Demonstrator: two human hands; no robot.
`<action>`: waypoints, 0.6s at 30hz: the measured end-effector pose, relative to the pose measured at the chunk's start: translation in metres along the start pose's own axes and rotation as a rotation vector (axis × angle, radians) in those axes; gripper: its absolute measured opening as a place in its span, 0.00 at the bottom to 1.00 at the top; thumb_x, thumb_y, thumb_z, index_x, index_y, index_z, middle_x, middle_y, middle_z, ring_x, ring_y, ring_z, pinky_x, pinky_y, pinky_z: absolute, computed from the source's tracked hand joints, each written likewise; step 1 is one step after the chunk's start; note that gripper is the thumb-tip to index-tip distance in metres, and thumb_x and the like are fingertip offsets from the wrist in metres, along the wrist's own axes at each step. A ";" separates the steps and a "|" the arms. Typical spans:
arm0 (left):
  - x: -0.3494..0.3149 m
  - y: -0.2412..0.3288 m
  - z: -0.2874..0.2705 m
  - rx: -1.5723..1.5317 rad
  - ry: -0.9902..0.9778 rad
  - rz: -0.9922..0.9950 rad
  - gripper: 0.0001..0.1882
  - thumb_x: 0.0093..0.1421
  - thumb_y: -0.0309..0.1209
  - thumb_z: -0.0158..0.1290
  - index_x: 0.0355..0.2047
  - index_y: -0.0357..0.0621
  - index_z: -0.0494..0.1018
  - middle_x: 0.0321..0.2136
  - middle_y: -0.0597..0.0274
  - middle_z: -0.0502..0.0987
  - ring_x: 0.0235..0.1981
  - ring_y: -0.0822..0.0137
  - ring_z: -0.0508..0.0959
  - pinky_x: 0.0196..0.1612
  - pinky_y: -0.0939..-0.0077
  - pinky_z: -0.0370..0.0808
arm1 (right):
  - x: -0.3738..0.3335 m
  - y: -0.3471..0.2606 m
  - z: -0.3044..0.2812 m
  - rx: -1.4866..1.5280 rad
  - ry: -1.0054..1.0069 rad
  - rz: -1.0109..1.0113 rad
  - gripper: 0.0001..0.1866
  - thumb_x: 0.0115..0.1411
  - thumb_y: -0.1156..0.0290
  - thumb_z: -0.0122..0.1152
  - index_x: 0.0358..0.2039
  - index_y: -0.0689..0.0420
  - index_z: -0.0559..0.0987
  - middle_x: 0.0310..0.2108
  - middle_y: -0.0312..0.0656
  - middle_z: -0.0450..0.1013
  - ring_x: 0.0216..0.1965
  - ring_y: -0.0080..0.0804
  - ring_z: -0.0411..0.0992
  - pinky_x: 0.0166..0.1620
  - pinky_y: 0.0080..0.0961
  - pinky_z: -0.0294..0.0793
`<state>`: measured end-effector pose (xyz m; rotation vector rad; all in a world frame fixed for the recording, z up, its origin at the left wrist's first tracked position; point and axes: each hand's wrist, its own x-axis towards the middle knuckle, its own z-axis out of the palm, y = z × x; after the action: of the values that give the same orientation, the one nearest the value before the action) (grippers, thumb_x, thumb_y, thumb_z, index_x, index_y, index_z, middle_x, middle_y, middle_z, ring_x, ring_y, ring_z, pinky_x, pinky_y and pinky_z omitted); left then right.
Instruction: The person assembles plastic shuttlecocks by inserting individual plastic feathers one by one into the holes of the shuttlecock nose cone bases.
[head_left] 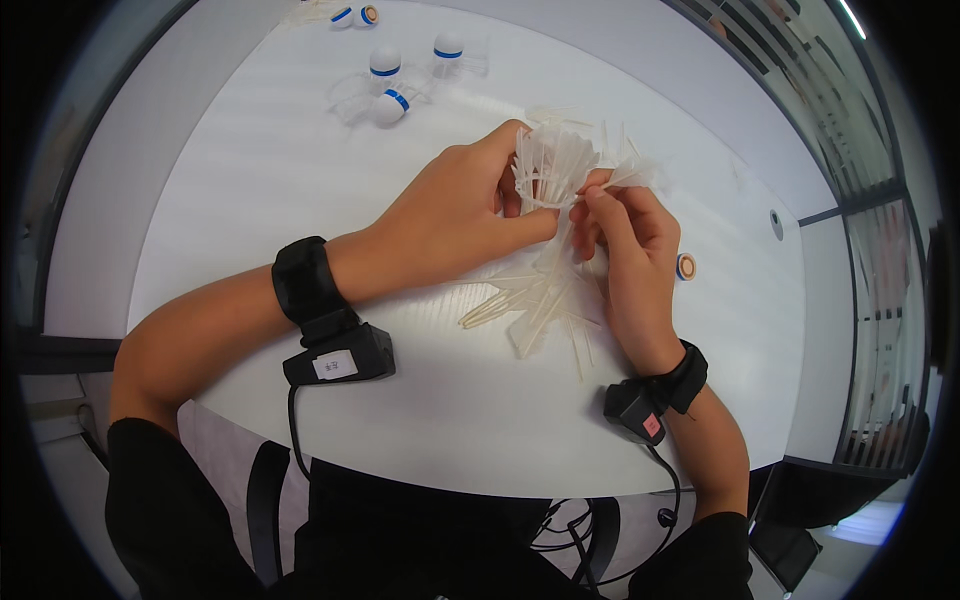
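Note:
A white, cone-shaped shuttlecock skirt (550,165) is gripped by my left hand (450,205), with the thumb below it and the fingers curled round its left side. No cork base shows on this skirt. Close against its right side, my right hand (635,250) pinches a white feather (632,173) between thumb and fingertips. The feather's vane spreads out to the right above the hand. Under both hands lies a loose pile of white feathers and bare quills (540,305) on the table.
Several loose feathers lie behind the skirt. At the back left are three shuttlecocks (385,62) with blue bands. Beyond them lie two loose round bases (368,14); another base (686,267) lies right of my right hand. Cabled black devices (340,355) hang from both wrists over the white table (430,430).

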<state>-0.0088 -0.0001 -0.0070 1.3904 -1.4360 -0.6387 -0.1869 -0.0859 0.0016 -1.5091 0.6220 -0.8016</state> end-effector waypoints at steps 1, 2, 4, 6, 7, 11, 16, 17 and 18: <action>-0.001 0.001 -0.001 0.007 -0.002 -0.004 0.21 0.55 0.37 0.61 0.39 0.33 0.67 0.24 0.55 0.76 0.25 0.66 0.75 0.30 0.73 0.71 | 0.000 -0.001 0.000 -0.008 0.002 0.000 0.11 0.68 0.68 0.60 0.38 0.64 0.80 0.30 0.37 0.76 0.27 0.18 0.70 0.29 0.16 0.67; -0.001 0.002 -0.002 0.015 -0.004 -0.008 0.21 0.55 0.37 0.61 0.39 0.33 0.67 0.24 0.55 0.76 0.25 0.66 0.75 0.30 0.73 0.71 | -0.001 -0.001 0.001 -0.015 0.003 0.000 0.11 0.68 0.68 0.60 0.38 0.64 0.80 0.30 0.37 0.76 0.27 0.18 0.70 0.29 0.16 0.67; -0.003 -0.002 -0.002 0.001 -0.007 0.001 0.21 0.55 0.37 0.62 0.40 0.33 0.67 0.24 0.56 0.76 0.25 0.66 0.75 0.30 0.73 0.71 | 0.000 0.000 0.002 -0.013 -0.004 0.009 0.11 0.68 0.67 0.60 0.38 0.64 0.80 0.30 0.37 0.76 0.28 0.18 0.70 0.29 0.16 0.67; -0.004 -0.007 -0.001 -0.015 0.022 0.009 0.21 0.55 0.37 0.62 0.39 0.33 0.67 0.24 0.56 0.76 0.25 0.66 0.76 0.30 0.74 0.72 | -0.001 0.000 0.003 -0.030 -0.019 -0.008 0.11 0.68 0.67 0.59 0.38 0.64 0.80 0.30 0.37 0.76 0.28 0.18 0.70 0.29 0.15 0.66; -0.004 -0.005 -0.001 0.010 0.007 0.003 0.24 0.55 0.37 0.62 0.43 0.31 0.67 0.25 0.55 0.76 0.26 0.66 0.76 0.31 0.75 0.73 | -0.002 -0.001 0.003 -0.037 -0.004 -0.003 0.11 0.68 0.68 0.59 0.39 0.64 0.80 0.30 0.37 0.76 0.27 0.18 0.70 0.29 0.15 0.66; -0.006 -0.005 -0.004 0.013 0.046 0.017 0.34 0.55 0.36 0.63 0.56 0.29 0.63 0.33 0.52 0.77 0.29 0.67 0.77 0.33 0.74 0.75 | 0.000 0.002 0.005 -0.052 0.002 -0.001 0.11 0.67 0.69 0.59 0.40 0.64 0.81 0.29 0.35 0.76 0.27 0.16 0.69 0.28 0.15 0.66; 0.001 -0.006 0.004 0.108 0.188 0.245 0.37 0.52 0.27 0.68 0.60 0.39 0.62 0.50 0.57 0.68 0.33 0.75 0.72 0.36 0.83 0.72 | -0.001 0.005 -0.004 -0.048 0.034 -0.057 0.10 0.68 0.70 0.58 0.40 0.64 0.81 0.27 0.33 0.73 0.25 0.15 0.66 0.30 0.15 0.64; 0.004 -0.006 0.008 0.123 0.225 0.312 0.35 0.50 0.25 0.67 0.58 0.41 0.65 0.47 0.59 0.68 0.33 0.74 0.72 0.35 0.82 0.72 | -0.001 0.007 -0.009 -0.085 0.045 -0.055 0.10 0.68 0.69 0.57 0.39 0.64 0.80 0.28 0.33 0.73 0.25 0.15 0.65 0.30 0.16 0.64; 0.005 -0.005 0.009 0.138 0.261 0.385 0.34 0.48 0.23 0.67 0.56 0.43 0.67 0.45 0.60 0.67 0.32 0.73 0.72 0.35 0.81 0.72 | -0.001 0.009 -0.014 -0.121 0.027 -0.057 0.10 0.68 0.69 0.57 0.37 0.65 0.79 0.28 0.34 0.73 0.25 0.16 0.66 0.30 0.16 0.64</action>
<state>-0.0136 -0.0084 -0.0132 1.2033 -1.4995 -0.1092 -0.1984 -0.0946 -0.0077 -1.6348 0.6597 -0.8414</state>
